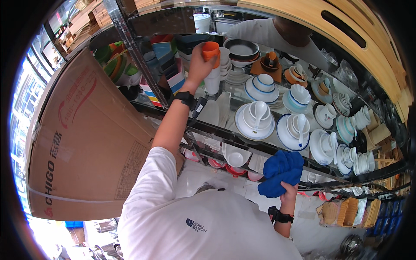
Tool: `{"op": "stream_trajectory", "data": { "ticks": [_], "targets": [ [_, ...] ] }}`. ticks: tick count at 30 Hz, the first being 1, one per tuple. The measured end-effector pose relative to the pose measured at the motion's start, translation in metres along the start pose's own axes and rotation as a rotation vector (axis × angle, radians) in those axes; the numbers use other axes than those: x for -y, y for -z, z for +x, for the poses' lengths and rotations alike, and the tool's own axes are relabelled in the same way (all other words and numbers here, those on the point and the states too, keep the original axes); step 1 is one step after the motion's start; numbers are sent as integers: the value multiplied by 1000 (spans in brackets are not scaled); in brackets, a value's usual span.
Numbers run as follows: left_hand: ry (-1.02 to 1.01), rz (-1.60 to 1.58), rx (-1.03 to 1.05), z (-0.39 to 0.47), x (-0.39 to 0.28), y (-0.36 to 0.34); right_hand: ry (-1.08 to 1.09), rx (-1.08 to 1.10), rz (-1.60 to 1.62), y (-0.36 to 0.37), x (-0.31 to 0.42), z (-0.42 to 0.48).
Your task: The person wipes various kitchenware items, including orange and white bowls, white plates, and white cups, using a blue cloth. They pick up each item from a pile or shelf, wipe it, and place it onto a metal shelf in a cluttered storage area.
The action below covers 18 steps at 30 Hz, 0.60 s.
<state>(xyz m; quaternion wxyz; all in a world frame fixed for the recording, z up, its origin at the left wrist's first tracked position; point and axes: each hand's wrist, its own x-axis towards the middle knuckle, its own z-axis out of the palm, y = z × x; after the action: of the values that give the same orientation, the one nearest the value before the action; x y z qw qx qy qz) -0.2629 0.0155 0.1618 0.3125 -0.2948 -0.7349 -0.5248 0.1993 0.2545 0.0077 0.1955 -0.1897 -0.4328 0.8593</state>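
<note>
Up at the back left of the shelf, my left hand (199,66) grips orange plastic cups (211,47) nested one in another. Right under them stands a column of stacked white cups (212,81); whether the two stacks touch is hard to tell. Stacked small white bowls (225,63) stand close beside, on the right. In front of the shelf's front edge, my right hand (288,193) holds a bunched blue cloth (283,172). Both wrists wear black straps with small devices.
Tableware sets with plates, bowls and spoons (254,120) fill the glass shelf (227,125) to the right. A black metal post (143,55) rises left of my forearm. A large cardboard box (94,139) stands at the left. Baskets (347,211) sit on the floor at right.
</note>
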Motion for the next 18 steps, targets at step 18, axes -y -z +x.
{"op": "stream_trajectory", "data": {
  "ticks": [18],
  "targets": [
    [-199,-310,89,-65,-87,69,128,-61,0,-55,-16,-43]
  ]
}}
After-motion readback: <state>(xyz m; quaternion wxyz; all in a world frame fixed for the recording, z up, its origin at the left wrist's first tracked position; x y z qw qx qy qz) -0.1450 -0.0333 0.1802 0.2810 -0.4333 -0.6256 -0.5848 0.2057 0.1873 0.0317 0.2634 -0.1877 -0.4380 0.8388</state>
